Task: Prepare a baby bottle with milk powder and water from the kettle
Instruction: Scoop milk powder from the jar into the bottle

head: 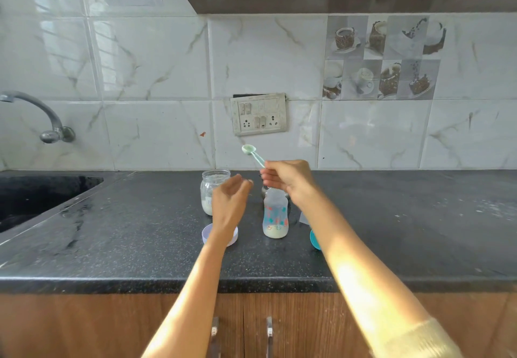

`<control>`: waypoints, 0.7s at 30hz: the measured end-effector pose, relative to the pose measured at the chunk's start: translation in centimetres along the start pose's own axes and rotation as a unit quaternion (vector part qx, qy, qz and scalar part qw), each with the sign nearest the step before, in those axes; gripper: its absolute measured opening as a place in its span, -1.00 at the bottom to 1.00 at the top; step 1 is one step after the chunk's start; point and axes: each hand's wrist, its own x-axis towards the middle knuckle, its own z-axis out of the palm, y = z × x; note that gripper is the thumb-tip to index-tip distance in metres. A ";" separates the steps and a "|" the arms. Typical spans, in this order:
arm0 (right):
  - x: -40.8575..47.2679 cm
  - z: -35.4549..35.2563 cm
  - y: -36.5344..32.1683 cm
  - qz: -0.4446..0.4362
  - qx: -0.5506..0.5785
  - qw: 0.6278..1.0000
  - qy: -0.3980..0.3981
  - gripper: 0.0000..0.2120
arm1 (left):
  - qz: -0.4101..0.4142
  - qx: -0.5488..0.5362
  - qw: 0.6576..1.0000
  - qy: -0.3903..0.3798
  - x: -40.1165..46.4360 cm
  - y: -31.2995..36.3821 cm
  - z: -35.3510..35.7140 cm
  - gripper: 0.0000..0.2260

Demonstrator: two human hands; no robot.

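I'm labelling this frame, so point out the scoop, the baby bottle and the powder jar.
scoop [248, 149]: head view, on its bowl.
baby bottle [275, 213]: head view, on its printed body.
powder jar [208, 190]: head view, on its glass wall.

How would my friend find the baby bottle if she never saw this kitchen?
Find the black counter, then look below the wall switches. The bottle stands there, between the person's arms. Unlike the plain glass jar on its left, it has red and blue pictures on it and white stuff at the bottom.
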 end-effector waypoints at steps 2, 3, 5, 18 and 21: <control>0.0 3.1 1.3 0.011 0.019 1.000 0.010 -0.83 | 0.001 -0.015 1.000 0.004 0.4 0.8 -0.8 -0.82; 0.2 4.4 2.3 0.017 0.027 0.999 0.024 -0.81 | -0.005 -0.027 1.000 0.011 0.7 0.9 -1.1 -0.82; 0.7 6.3 4.2 0.027 0.020 0.998 0.057 -0.84 | -0.025 -0.033 0.998 0.037 1.4 0.5 -1.7 -0.71; 6.3 7.8 11.6 0.087 -0.137 0.964 0.211 -0.74 | -0.078 0.073 0.994 -0.023 6.7 -6.6 0.4 -0.86; 8.2 8.3 12.4 0.130 -0.164 0.949 0.234 -0.69 | -0.100 0.092 0.989 -0.056 8.4 -8.1 0.8 -0.82</control>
